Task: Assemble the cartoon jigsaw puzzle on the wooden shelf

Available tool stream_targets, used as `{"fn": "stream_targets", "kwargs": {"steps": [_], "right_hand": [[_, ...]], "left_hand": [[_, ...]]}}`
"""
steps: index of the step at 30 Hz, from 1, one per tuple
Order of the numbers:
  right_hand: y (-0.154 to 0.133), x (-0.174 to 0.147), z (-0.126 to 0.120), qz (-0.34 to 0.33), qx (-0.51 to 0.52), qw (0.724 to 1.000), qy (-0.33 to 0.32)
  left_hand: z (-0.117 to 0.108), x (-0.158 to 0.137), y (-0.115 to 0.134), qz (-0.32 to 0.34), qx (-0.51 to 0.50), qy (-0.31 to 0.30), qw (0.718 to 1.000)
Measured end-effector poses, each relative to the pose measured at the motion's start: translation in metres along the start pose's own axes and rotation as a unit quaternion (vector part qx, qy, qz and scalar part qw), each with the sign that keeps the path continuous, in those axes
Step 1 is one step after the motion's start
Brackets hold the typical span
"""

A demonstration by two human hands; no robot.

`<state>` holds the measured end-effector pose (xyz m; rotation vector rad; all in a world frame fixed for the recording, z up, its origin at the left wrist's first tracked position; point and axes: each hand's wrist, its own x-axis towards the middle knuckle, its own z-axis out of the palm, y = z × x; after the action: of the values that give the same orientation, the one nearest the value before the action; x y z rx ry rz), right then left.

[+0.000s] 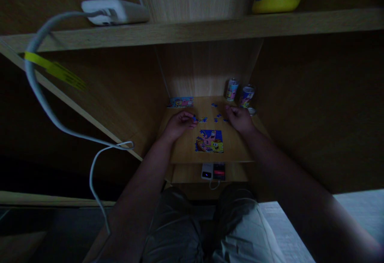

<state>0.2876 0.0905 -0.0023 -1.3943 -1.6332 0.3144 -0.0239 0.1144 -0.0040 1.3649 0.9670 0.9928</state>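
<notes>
A partly joined jigsaw puzzle (209,141) with cartoon figures lies on the wooden desk (183,151). My left hand (179,124) is beyond its left side, fingertips closed on a blue puzzle piece (195,118). Just right of those fingers is a small cluster of joined pieces (203,120). My right hand (240,119) is to the right with its fingers curled together; anything in them is hidden. Near its fingertips lies a loose piece (225,120). Other loose pieces (216,119) rest between the hands, and one blue piece (214,105) sits farther back.
A picture card (180,102) lies at the back left. Two printed cans (231,90) (247,96) and a round lid (251,111) stand at the back right. A lower ledge holds a phone (219,171) and a white device (207,171). Overhead, a shelf (192,33) carries a white adapter (115,11).
</notes>
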Motion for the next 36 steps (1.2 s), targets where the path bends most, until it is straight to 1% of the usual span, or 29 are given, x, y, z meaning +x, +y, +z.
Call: {"fn": "stream_targets", "kwargs": {"steps": [4, 9, 13, 15, 19, 22, 25, 28, 31, 36], "right_hand": [[-0.002, -0.002, 0.000, -0.024, -0.003, 1.000, -0.010], [-0.004, -0.004, 0.002, -0.036, -0.018, 0.999, -0.033], [-0.004, -0.006, 0.006, -0.110, -0.047, 0.985, -0.126], [-0.003, -0.007, 0.008, -0.132, -0.055, 0.977, -0.156], [-0.001, -0.008, 0.010, -0.152, -0.061, 0.974, -0.156], [-0.002, -0.009, 0.010, -0.152, -0.062, 0.975, -0.153], [-0.002, -0.009, 0.009, -0.135, -0.053, 0.978, -0.150], [-0.001, -0.008, 0.007, -0.118, -0.044, 0.985, -0.115], [0.001, -0.007, 0.005, -0.097, -0.033, 0.993, -0.066], [0.001, -0.005, -0.001, -0.055, -0.030, 0.998, -0.024]], "left_hand": [[0.001, -0.003, 0.003, 0.012, 0.020, -0.017, 1.000], [0.003, -0.006, 0.005, 0.025, 0.054, -0.036, 0.998], [0.003, -0.008, 0.008, 0.075, 0.132, -0.098, 0.984], [0.002, -0.008, 0.011, 0.086, 0.158, -0.110, 0.977], [0.002, -0.008, 0.012, 0.076, 0.180, -0.116, 0.974], [0.003, -0.009, 0.011, 0.074, 0.186, -0.115, 0.973], [0.003, -0.008, 0.009, 0.087, 0.192, -0.084, 0.974], [-0.003, -0.007, 0.008, 0.104, 0.237, -0.005, 0.966], [-0.011, -0.005, 0.009, 0.081, 0.324, 0.062, 0.941], [-0.021, -0.003, 0.013, 0.023, 0.433, 0.156, 0.888]]}}
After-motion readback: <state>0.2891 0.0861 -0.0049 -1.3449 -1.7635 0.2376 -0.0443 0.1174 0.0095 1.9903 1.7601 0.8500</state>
